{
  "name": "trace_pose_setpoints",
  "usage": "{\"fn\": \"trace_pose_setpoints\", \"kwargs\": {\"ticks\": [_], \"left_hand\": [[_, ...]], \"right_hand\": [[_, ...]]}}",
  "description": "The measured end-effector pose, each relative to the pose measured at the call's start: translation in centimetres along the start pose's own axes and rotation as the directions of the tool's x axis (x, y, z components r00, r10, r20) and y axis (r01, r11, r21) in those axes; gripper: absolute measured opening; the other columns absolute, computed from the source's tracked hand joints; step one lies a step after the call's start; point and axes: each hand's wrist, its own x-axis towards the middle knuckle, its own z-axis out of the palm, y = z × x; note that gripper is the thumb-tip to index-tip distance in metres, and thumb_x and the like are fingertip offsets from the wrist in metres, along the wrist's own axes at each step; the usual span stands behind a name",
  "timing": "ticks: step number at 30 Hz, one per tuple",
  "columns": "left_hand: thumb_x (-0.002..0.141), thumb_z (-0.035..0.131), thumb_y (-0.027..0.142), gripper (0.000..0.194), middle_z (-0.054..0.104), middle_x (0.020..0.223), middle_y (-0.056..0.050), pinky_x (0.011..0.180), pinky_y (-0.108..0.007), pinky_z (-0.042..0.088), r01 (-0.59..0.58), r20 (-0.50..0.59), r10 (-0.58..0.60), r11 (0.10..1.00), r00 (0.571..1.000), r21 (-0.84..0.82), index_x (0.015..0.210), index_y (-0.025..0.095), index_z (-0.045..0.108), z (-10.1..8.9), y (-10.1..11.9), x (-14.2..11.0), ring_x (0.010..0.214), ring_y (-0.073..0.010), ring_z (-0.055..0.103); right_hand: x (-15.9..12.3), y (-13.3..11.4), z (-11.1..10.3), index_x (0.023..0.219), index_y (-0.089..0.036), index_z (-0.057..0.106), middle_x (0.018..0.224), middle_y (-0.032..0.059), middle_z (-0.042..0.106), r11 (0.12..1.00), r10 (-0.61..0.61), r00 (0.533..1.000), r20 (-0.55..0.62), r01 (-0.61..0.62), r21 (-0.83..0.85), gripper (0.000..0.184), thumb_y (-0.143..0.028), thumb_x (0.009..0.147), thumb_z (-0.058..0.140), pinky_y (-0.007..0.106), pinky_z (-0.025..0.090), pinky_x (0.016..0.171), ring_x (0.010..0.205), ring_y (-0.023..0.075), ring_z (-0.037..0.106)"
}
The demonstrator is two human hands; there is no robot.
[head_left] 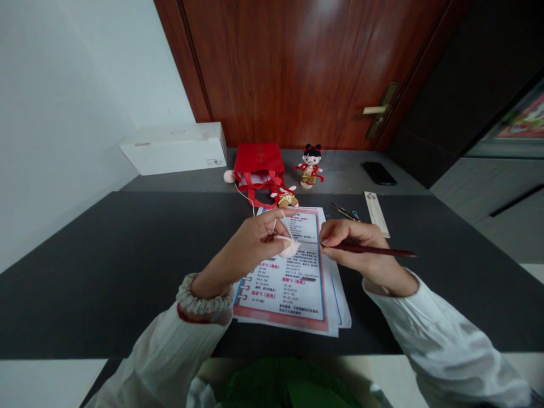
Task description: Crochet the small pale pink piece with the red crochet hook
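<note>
Over the printed pattern sheets (272, 309), my left hand (250, 243) pinches a small piece of pale pink crochet (289, 247). Pale yarn (243, 195) loops round the left fingers and trails back to a pink yarn ball (229, 176). Closed round a dark red crochet hook (378, 250) is my right hand (361, 243), a little to the right of the crochet piece. Its fingertips cover the front end of the hook, so I cannot see the tip. The two hands are apart.
Behind the sheets stand a red gift bag (259, 156), a crocheted doll (311, 164) and a headless doll body (287, 196). Small scissors (343, 211) and a narrow white packet (376, 214) lie on the right. Farther back are a phone (379, 173) and a white box (178, 148).
</note>
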Motion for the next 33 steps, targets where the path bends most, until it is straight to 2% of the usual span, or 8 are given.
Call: {"fn": "trace_pose_setpoints", "kwargs": {"ticks": [5,12,16,24,27,33], "left_hand": [[0.076,0.059,0.012,0.044,0.055,0.067,0.004,0.054,-0.021,0.036,0.023,0.012,-0.023,0.999,1.000,-0.030,0.119,0.016,0.059,0.0,0.2,-0.1,0.056,-0.0087,0.050],[0.075,0.060,0.012,0.049,0.056,0.069,0.004,0.057,-0.022,0.038,0.008,0.007,-0.008,0.999,1.000,-0.043,0.124,0.015,0.057,0.1,0.1,0.0,0.060,-0.0093,0.052],[0.075,0.060,0.011,0.050,0.056,0.069,0.004,0.057,-0.022,0.038,0.008,0.014,-0.007,0.999,1.000,-0.050,0.125,0.014,0.056,0.2,0.3,0.0,0.061,-0.0095,0.052],[0.075,0.064,0.014,0.049,0.053,0.070,0.005,0.055,-0.022,0.034,-0.003,0.001,0.003,0.995,1.000,-0.098,0.123,0.013,0.055,0.8,0.4,0.2,0.058,-0.0080,0.046],[0.075,0.064,0.014,0.049,0.053,0.069,0.005,0.056,-0.022,0.033,-0.015,0.011,0.017,0.994,1.000,-0.104,0.123,0.013,0.055,1.0,0.1,0.3,0.060,-0.0085,0.046],[0.077,0.064,0.017,0.042,0.054,0.069,0.004,0.059,-0.023,0.035,-0.022,0.004,0.023,0.985,1.000,-0.173,0.119,0.015,0.059,1.2,-0.9,0.6,0.063,-0.0096,0.049]], "right_hand": [[0.2,0.6,0.1,0.072,-0.018,0.060,0.072,-0.0006,0.064,0.977,0.075,0.997,-0.020,-0.070,0.200,0.014,-0.018,0.077,0.073,0.024,0.044,0.052,0.058,0.0094,0.055],[1.0,0.6,1.0,0.065,-0.018,0.053,0.051,-0.0063,0.054,0.865,0.177,0.984,-0.006,-0.152,0.477,0.022,-0.018,0.078,0.070,0.018,0.031,0.038,0.042,0.0055,0.042],[1.3,0.3,1.3,0.063,-0.018,0.049,0.048,-0.0068,0.052,0.801,0.281,0.960,0.000,-0.235,0.550,0.025,-0.020,0.076,0.070,0.016,0.028,0.036,0.040,0.0049,0.037],[1.3,0.1,1.9,0.064,-0.019,0.048,0.049,-0.0057,0.053,0.702,0.361,0.933,0.006,-0.276,0.656,0.022,-0.017,0.077,0.067,0.015,0.027,0.035,0.039,0.0050,0.037],[1.2,0.2,2.1,0.064,-0.019,0.046,0.049,-0.0064,0.049,0.595,0.425,0.903,0.057,-0.326,0.734,0.023,-0.015,0.077,0.065,0.012,0.026,0.035,0.041,0.0045,0.035],[1.2,0.7,2.1,0.060,-0.018,0.041,0.051,-0.0069,0.042,0.301,0.498,0.844,0.198,-0.383,0.874,0.028,-0.010,0.074,0.064,0.009,0.031,0.036,0.044,0.0032,0.034]]}}
